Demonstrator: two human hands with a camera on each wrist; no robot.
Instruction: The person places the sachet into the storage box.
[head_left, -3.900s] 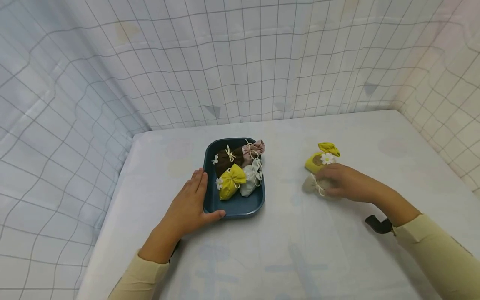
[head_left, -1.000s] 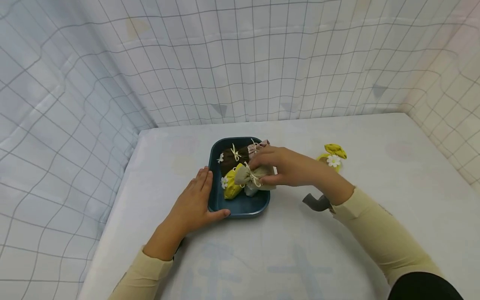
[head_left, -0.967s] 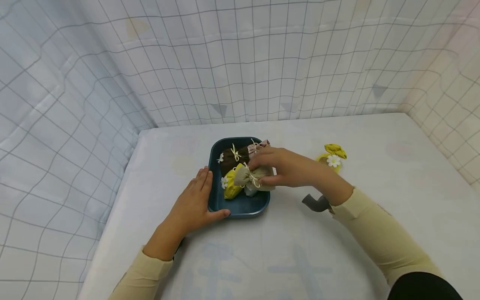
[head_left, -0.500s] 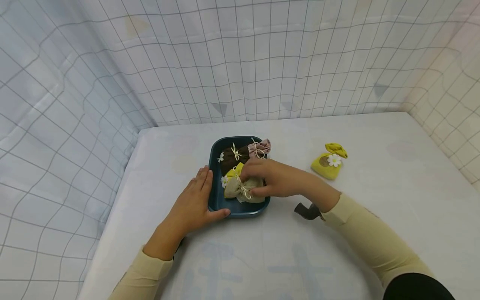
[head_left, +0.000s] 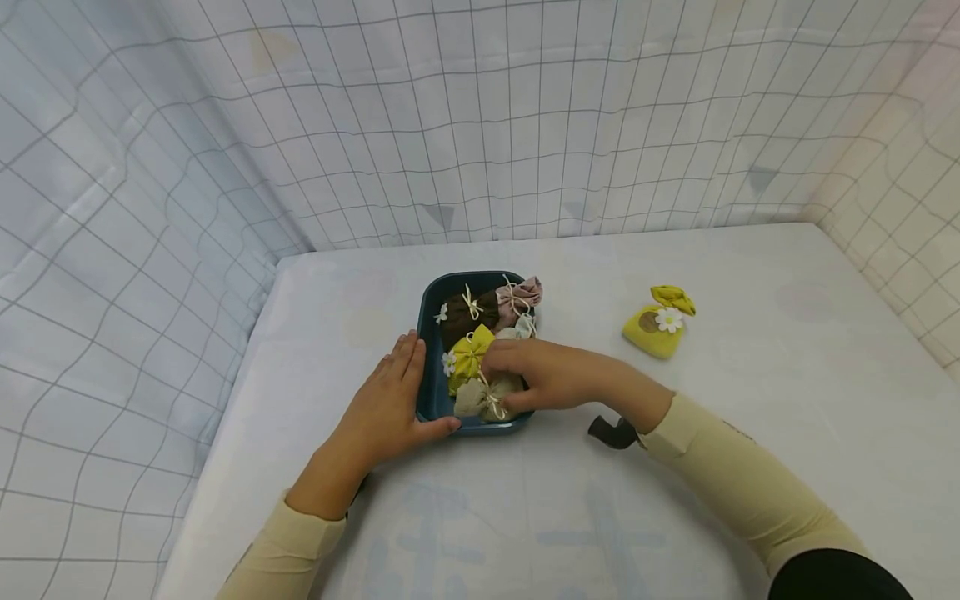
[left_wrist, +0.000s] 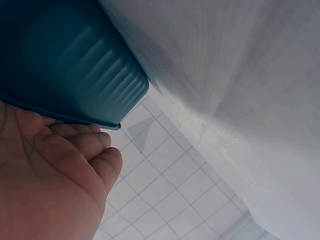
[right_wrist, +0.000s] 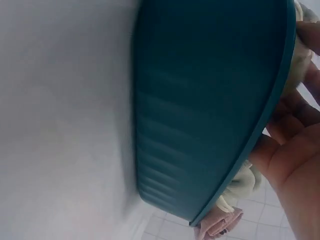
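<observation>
A dark teal tray (head_left: 437, 395) stands on the white-covered table. My left hand (head_left: 380, 414) rests along its left rim, fingers straight and thumb at the near edge. With my right hand (head_left: 551, 377) I pinch a beige drawstring pouch (head_left: 473, 399) low in the tray's near right part. Beside it lie a yellow pouch (head_left: 467, 358) with a white flower, a dark brown pouch (head_left: 468, 315), a pink pouch (head_left: 519, 297) and a pale pouch (head_left: 522, 328), partly hidden by my hand. In the right wrist view the fingers (right_wrist: 295, 117) reach over the tray wall (right_wrist: 210, 100).
Another yellow pouch (head_left: 654, 332) with a white flower lies on the table (head_left: 765, 350) to the right of the tray. Grid-patterned cloth (head_left: 525, 125) hangs behind the table and at both sides. A dark curved piece (head_left: 613, 432) sits under my right wrist.
My right hand has carried the beige pouch from beside the yellow one on the right into the tray, then moved it nearer and lower. My left hand stays at the rim.
</observation>
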